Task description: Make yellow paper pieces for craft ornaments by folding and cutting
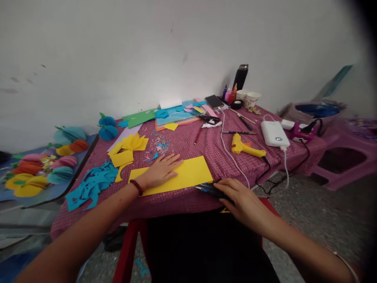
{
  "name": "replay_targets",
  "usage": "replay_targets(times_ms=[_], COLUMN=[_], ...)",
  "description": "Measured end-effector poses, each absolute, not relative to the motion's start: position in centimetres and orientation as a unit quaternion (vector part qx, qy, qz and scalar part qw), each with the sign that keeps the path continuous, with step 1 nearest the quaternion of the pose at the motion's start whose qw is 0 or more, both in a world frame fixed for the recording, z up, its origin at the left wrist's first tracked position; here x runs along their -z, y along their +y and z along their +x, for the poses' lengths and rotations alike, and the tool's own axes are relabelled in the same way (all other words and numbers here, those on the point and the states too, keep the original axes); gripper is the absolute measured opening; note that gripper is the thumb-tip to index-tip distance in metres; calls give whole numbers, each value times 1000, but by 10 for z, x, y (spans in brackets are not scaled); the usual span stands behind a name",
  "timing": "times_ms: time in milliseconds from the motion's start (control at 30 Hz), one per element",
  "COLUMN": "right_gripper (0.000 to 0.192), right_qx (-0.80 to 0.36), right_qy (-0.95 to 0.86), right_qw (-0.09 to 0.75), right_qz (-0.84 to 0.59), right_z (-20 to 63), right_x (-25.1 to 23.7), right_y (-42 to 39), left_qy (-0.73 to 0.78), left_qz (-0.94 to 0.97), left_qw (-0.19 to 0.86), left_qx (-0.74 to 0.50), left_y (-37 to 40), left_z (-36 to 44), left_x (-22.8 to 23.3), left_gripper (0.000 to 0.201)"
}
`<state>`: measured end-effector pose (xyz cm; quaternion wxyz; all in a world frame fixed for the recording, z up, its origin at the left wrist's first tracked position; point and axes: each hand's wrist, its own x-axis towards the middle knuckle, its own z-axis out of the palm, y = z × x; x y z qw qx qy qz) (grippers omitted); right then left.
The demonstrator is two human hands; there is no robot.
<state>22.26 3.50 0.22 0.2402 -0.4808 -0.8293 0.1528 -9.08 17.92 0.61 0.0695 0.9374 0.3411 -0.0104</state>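
A sheet (pixel 194 173) is lying along the near edge of the table (pixel 182 143), with the left hand (pixel 159 171) resting on it. The right hand (pixel 235 192) is reaching over a tool (pixel 208 189) by the sheet's near right corner. Scraps (pixel 98 182) are lying left of the sheet. A glue gun (pixel 247 148) is lying to its right, and a power bank (pixel 275 133) is sitting farther right. Toward the back, a phone (pixel 214 101) is lying left of two cups (pixel 252 99), and a flask (pixel 240 76) is standing behind them. A stool (pixel 347 157) is standing right of the table.
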Motion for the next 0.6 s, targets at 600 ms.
replay_targets(times_ms=[600], right_gripper=[37], right_qx=[-119], right_qy=[-848], right_qw=[217], right_qz=[-469], right_z=[191], right_x=[-7], right_y=[32], left_qy=[351], left_qz=[931], left_qw=[95], left_qx=[-23], left_y=[177], left_z=[-89], left_x=[-4], left_gripper=[58])
